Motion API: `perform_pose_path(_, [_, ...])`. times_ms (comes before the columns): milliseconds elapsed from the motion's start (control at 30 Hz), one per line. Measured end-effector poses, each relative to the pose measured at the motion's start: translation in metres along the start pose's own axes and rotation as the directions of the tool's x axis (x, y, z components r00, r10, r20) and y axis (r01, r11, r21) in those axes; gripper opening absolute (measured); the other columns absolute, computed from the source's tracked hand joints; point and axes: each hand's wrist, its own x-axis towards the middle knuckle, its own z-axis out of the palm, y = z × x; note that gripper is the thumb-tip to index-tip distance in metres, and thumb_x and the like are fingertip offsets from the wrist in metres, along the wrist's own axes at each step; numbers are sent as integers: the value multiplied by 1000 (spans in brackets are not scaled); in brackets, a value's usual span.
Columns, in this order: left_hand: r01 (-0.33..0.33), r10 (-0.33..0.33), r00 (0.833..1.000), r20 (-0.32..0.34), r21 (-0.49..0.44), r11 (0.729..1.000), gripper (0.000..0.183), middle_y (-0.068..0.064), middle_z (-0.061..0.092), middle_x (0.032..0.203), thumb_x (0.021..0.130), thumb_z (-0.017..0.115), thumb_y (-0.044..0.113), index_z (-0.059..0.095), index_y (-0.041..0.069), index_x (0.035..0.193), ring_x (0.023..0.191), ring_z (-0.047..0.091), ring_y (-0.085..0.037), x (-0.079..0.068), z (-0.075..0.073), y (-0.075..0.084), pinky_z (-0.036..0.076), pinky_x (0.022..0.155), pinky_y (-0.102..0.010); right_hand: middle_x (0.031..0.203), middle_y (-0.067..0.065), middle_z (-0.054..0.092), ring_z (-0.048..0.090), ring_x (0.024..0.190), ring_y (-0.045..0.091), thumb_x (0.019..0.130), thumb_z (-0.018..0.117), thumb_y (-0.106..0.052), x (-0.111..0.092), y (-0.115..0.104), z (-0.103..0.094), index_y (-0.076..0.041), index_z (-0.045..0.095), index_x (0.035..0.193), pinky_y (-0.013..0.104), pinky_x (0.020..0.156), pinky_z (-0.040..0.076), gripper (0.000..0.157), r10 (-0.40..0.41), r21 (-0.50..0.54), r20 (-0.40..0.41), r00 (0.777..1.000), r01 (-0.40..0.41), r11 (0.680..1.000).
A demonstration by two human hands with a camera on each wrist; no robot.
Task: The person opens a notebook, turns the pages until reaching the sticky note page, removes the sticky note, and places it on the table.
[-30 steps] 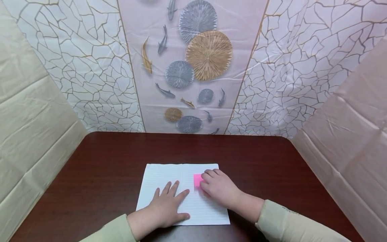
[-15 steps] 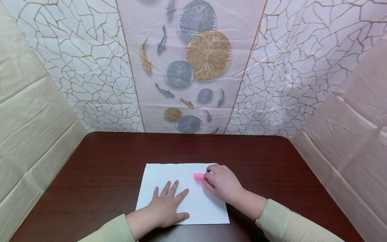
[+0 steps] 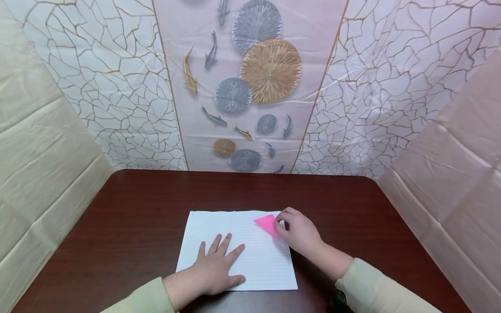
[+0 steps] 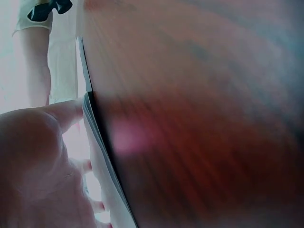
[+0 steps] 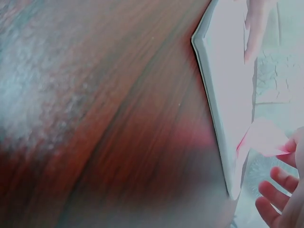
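An open lined notebook [image 3: 262, 269] lies on the dark wooden table. My left hand [image 3: 213, 267] rests on its left page, fingers spread and straight; in the left wrist view the palm [image 4: 38, 161] shows beside the page edges. Over the upper right part of the notebook, my right hand [image 3: 299, 230] pinches a pink sticky note [image 3: 268, 225] between thumb and fingertips. The note is tilted, one corner pointing left. In the right wrist view the sticky note [image 5: 266, 138] looks washed out, raised off the page, with the other fingers [image 5: 273, 194] loosely curled below the pinch.
The brown table [image 3: 137, 217] extends around the notebook on all sides. Patterned cloth [image 3: 242, 87] hangs behind its far edge, and plain beige cloth panels [image 3: 442, 182] flank it. Something dark [image 3: 339, 300] sits under the right sleeve's cuff.
The pink sticky note, flat on the right page before, has been peeled up and turned as my right hand moved up and to the right. My left hand has stayed in place.
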Motion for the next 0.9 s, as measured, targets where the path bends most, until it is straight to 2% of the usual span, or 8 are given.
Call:
perform_pose_path(200, [0, 0, 1000, 1, 4, 1000, 78, -16, 17, 163, 90, 54, 67, 34, 30, 155, 149, 13, -42, 1, -1, 0, 10, 108, -74, 100, -4, 66, 60, 86, 14, 92, 69, -25, -1, 14, -1, -18, 75, 93, 37, 79, 53, 9, 133, 119, 23, 991, -135, 984])
perform_pose_path(467, [0, 0, 1000, 14, 2, 1000, 78, -16, 16, 163, 90, 53, 67, 33, 30, 155, 149, 12, -43, 2, -1, 0, 10, 108, -75, 112, 7, 67, 59, 92, 22, 94, 67, -25, -5, 31, -4, -14, 74, 100, 40, 82, 51, 14, 245, 200, 61, 968, -252, 947])
perform_pose_path(567, [2, -2, 1000, 15, 2, 1000, 78, -16, 17, 163, 90, 54, 67, 34, 30, 155, 148, 12, -43, 2, -1, 1, 10, 108, -75, 113, 9, 67, 57, 89, 22, 95, 66, -26, -7, 35, -7, -12, 73, 103, 38, 78, 50, 17, 285, 223, 73, 956, -294, 930])
perform_pose_path(700, [3, -3, 1000, 15, 1, 1000, 78, -17, 17, 163, 90, 54, 67, 34, 30, 155, 148, 12, -43, 3, -1, 1, 10, 108, -75, 98, 8, 65, 52, 76, 19, 97, 64, -27, -8, 42, -9, -9, 71, 108, 33, 67, 45, 22, 335, 262, 78, 939, -344, 902])
perform_pose_path(900, [7, -7, 1000, 28, -5, 1000, 79, -17, 15, 164, 90, 54, 67, 33, 30, 156, 149, 10, -43, 3, -1, 1, 9, 108, -75, 71, 5, 53, 49, 62, 19, 99, 61, -30, -9, 52, -16, -8, 70, 112, 32, 60, 43, 27, 418, 319, 90, 904, -424, 848])
